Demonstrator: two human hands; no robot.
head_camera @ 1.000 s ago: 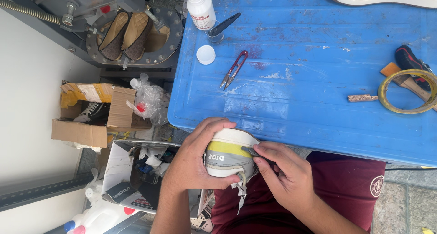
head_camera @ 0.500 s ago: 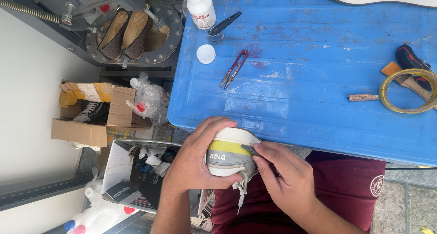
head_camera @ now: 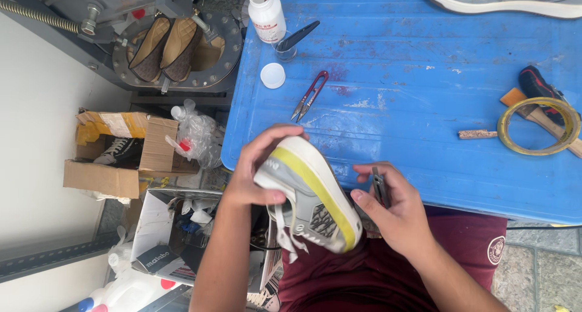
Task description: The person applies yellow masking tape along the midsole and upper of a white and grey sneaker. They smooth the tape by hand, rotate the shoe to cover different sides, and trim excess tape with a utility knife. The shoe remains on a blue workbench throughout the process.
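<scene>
The blue table fills the upper right, its near edge running just behind both hands, with wide bare surface in the middle. The grey sneaker with a yellow-green stripe hangs tilted over the person's lap, just off that edge. The left hand is closed around its heel end. The right hand pinches a thin dark tool beside the sole. Red snips and a tape ring lie well apart.
</scene>
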